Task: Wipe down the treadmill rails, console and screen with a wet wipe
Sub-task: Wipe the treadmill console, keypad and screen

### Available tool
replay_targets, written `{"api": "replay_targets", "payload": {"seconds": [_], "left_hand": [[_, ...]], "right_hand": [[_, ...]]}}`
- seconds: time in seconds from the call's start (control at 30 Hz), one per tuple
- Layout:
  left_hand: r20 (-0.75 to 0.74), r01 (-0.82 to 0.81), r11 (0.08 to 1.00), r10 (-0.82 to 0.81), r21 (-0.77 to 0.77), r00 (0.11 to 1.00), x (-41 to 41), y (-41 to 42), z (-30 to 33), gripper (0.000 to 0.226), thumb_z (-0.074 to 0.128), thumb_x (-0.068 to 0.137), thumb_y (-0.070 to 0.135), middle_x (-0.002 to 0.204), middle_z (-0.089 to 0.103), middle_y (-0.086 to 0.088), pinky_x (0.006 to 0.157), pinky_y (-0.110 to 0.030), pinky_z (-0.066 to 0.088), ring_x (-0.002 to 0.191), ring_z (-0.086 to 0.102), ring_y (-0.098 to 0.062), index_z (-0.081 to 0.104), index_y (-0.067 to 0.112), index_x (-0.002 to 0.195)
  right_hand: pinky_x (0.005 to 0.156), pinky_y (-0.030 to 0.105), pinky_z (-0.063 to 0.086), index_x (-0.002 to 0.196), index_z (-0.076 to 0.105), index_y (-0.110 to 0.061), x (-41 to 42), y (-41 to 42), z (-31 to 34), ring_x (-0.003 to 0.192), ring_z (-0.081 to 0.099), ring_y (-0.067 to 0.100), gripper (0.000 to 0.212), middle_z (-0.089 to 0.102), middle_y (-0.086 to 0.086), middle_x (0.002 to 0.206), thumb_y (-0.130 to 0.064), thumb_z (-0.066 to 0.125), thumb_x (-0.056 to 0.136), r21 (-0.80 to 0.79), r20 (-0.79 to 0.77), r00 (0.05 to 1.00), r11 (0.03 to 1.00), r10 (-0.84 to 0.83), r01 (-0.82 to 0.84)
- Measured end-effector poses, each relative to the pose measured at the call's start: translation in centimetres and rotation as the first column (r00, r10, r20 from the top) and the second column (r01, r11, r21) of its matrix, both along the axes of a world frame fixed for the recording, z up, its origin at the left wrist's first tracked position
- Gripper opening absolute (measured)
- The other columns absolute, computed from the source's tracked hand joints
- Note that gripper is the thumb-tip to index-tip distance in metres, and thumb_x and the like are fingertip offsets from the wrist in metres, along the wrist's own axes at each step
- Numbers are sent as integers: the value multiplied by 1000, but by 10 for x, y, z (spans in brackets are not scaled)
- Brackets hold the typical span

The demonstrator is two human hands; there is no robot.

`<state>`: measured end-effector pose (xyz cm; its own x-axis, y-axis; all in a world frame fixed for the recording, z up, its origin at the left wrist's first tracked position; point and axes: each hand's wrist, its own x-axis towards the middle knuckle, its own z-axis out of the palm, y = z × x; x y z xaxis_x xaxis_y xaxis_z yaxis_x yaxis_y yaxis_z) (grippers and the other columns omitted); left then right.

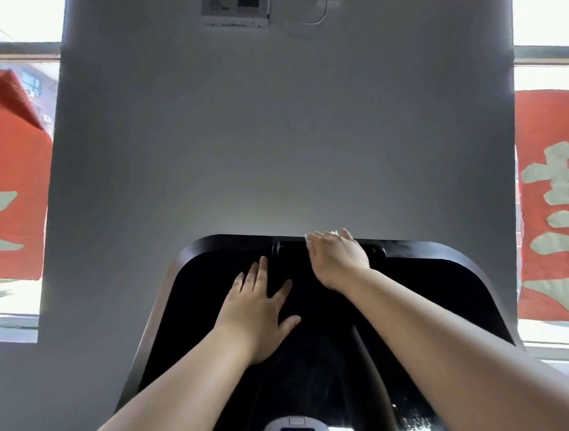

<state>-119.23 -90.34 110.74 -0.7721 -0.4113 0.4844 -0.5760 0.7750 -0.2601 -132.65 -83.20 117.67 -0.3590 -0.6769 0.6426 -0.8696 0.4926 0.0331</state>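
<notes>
Grey wall panel behind, red banners in the windows either side. Glossy black treadmill screen: rigid, slick, probably scratch-prone, so use light flat pressure. Left hand splayed flat on the glass, bracing. Right hand at the top edge, fingers mostly straight over a thin white wet wipe: limp and barely visible, best pinned under the fingertips.

Glossy black treadmill screen (smooth, mirror-dark) stands before a matt grey wall; red cloth banners flank it.
</notes>
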Motion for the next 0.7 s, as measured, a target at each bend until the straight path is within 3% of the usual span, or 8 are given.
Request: {"api": "replay_targets", "payload": {"seconds": [0.2,0.3,0.37,0.47,0.53,0.6,0.63,0.7], "left_hand": [[-42,53,998,-52,27,998,1,-3,-1,65,21,95,58,153,-19,-22,117,-40,-5,144,-15,-29,5,28,150],[-58,77,997,-75,21,995,1,-5,-4,64,23,96,57,154,-13,-23,117,-40,-6,144,-14,-30,11,24,150],[-76,116,993,-114,20,991,3,-6,-5,64,23,96,56,155,-9,-23,117,-39,-7,144,-12,-30,14,21,149],[-93,226,974,-226,-4,970,16,-18,-3,58,22,98,51,157,-2,-17,117,-35,-8,145,-7,-25,21,22,148],[-179,321,947,-320,-23,930,35,-31,-6,49,27,99,45,155,21,-7,118,-30,2,144,15,-18,40,24,141],[-305,330,941,-337,-75,891,52,-41,-11,41,35,91,39,128,58,2,111,-28,27,120,54,-16,67,23,112],[-371,325,943,-330,-76,868,58,-48,-16,39,38,86,37,111,67,5,102,-25,37,103,64,-16,72,22,97],[-449,304,949,-307,-81,839,65,-55,-24,36,38,81,32,95,68,7,92,-21,39,89,65,-15,72,21,86]], "right_hand": [[115,34,11,132,47,-17,34,-37,2,138,31,23,41,46,1,142,-27,21,103,51,41,992,991,123,-125],[112,31,20,121,54,-14,42,-47,-1,131,38,24,36,53,5,134,-26,25,103,40,55,990,991,129,-131],[114,31,16,118,53,-12,48,-53,-1,130,39,23,33,55,5,131,-24,26,103,81,-13,994,990,113,-111],[118,33,1,138,41,-14,57,-56,0,142,25,20,40,41,1,147,-25,23,105,142,-107,989,986,105,-90],[117,35,-4,146,31,-16,57,-55,1,145,16,17,44,32,-1,153,-26,20,105,181,-161,984,983,75,-45],[116,37,-8,149,23,-16,56,-55,0,146,10,15,46,25,-2,156,-27,18,105,181,-202,978,983,58,-21],[116,37,-10,150,21,-17,58,-56,-2,147,8,14,47,22,-3,157,-27,18,105,179,-214,974,983,68,-30],[115,36,-13,152,15,-18,65,-61,-13,147,4,13,48,16,-4,159,-27,17,105,165,-232,965,982,125,-87]]}}
